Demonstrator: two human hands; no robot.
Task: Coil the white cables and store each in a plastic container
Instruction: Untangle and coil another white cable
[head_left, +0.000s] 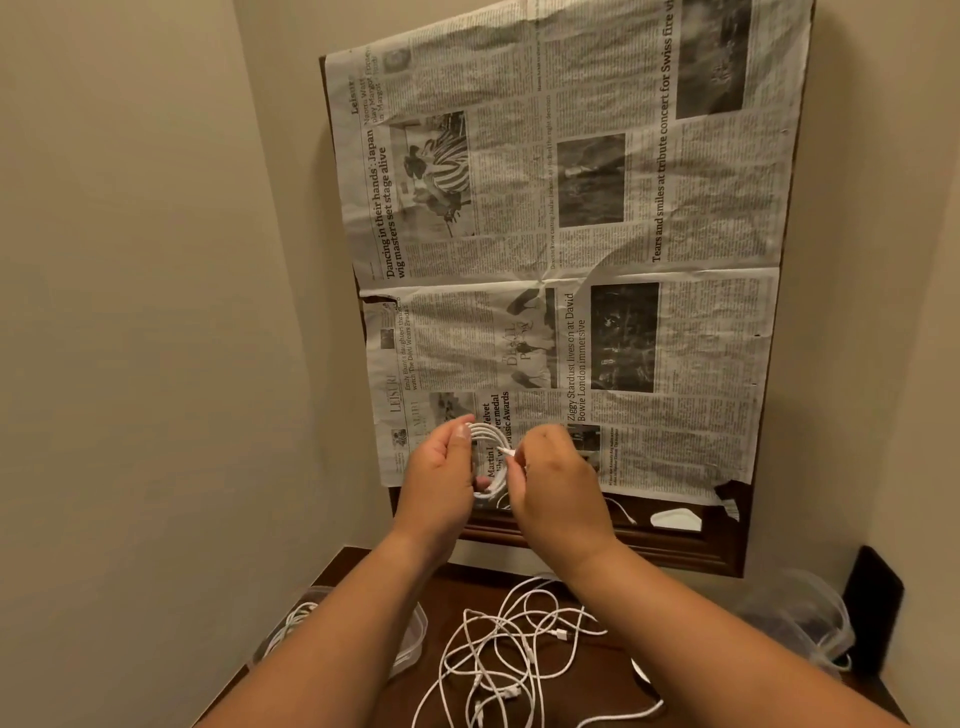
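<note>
My left hand (441, 470) holds a coiled white cable (488, 441) up in front of the newspaper, fingers wrapped through the loops. My right hand (556, 483) pinches the coil's loose end with its small plug (508, 452). Below, a tangle of loose white cables (498, 654) lies on the dark wooden table (452, 587). A clear plastic container (410, 644) at the left, partly hidden by my left forearm, has a white cable (296, 618) inside it.
A mirror in a dark wooden frame (691, 556) leans on the wall, covered with newspaper (597, 260). More clear plastic containers (800, 618) and a black object (872, 603) sit at the table's right. Beige walls close in on the left and right.
</note>
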